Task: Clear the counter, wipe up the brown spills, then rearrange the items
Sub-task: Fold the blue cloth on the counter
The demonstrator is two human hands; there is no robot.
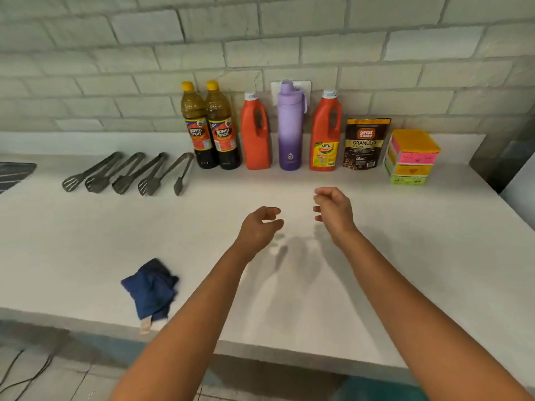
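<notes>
Your left hand [260, 227] hung above the white counter [434, 256], in front of the purple bottle [290, 125] and a little to its left. Its fingers were loosely curled, thumb and forefinger apart, and they held nothing and touched nothing. Your right hand [333, 211] hovered in front of the purple bottle too, slightly to its right; its fingers were bent in a relaxed way, with a gap between thumb and fingertips, and it was empty as well. The two hands faced each other with bare counter between them.

The purple bottle stood upright against the brick wall. Just left of it stood a red bottle [256, 134], and left of that two dark sauce bottles [210, 128] with yellow caps, touching each other. Just right of the purple bottle stood a second red bottle with a yellow label [325, 134], then a coffee granules pouch [364, 144], then a stack of coloured boxes [412, 157]. Four pairs of tongs [127, 175] lay side by side well to the left of the purple bottle. A crumpled blue cloth [152, 289] lay near the front edge of the counter, left of the purple bottle and well apart from both hands.
</notes>
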